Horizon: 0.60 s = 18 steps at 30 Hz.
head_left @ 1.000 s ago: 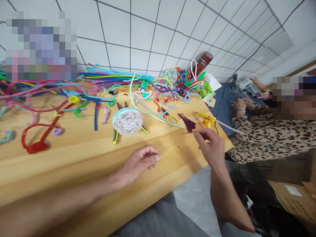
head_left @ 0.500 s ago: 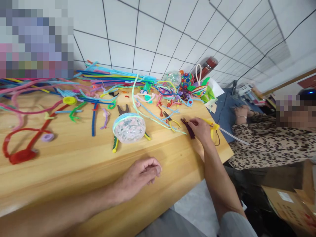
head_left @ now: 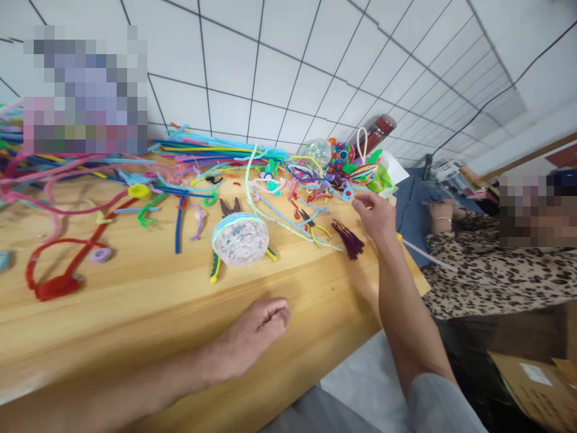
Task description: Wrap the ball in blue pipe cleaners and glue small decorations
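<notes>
My left hand (head_left: 264,334) rests low over the wooden table (head_left: 171,319), its fingers curled into a loose fist with nothing showing in them. Farther right, my right hand (head_left: 376,218) reaches over the table with thumb and fingers a little apart, and I see nothing held. Just left of its wrist lies a dark purple tassel (head_left: 349,242). Small yellow-handled pliers (head_left: 314,227) lie beyond the tassel. Ahead of my left hand, a clear ball (head_left: 242,239) wrapped with light blue and green strands sits on larger green-and-yellow-handled pliers (head_left: 214,268).
A heap of coloured pipe cleaners (head_left: 216,150) runs along the tiled wall. A red pipe-cleaner piece (head_left: 58,287) lies at left. Colourful balls (head_left: 341,155) and a red-brown bottle (head_left: 381,133) stand at the back right. A person in a leopard-print top (head_left: 487,270) sits at right.
My right hand has moved away from the tassel, up toward the back, leaving it lying on the table. My left hand's fingers have curled in more. The view has shifted slightly.
</notes>
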Tool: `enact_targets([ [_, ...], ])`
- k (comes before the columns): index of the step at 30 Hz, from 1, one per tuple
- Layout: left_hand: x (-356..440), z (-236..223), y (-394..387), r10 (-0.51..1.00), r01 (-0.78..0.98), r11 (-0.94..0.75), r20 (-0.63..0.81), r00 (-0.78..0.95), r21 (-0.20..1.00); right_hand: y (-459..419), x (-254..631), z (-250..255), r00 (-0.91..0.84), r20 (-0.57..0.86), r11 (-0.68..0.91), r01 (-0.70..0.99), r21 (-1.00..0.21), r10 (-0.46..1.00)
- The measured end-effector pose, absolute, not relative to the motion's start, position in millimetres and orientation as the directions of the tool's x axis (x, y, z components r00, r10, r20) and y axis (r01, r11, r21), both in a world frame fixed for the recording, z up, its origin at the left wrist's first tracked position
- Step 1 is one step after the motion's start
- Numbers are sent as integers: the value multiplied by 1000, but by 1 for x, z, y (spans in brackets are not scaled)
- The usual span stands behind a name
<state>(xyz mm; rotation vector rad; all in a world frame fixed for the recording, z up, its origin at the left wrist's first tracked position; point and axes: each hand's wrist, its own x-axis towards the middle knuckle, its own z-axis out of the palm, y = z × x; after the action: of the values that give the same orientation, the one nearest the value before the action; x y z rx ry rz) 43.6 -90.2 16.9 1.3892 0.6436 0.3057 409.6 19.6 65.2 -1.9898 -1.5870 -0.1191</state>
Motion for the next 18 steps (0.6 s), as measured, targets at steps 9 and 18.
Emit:
enact_targets([
  [9,44,18,-87,489,156,202,-237,840,967,135,449,75,447,277,-414,894,-170,851],
  [18,52,17,-90,458,267,284,-375,806,921,179,452,39,396,274,-370,918,-144,876],
])
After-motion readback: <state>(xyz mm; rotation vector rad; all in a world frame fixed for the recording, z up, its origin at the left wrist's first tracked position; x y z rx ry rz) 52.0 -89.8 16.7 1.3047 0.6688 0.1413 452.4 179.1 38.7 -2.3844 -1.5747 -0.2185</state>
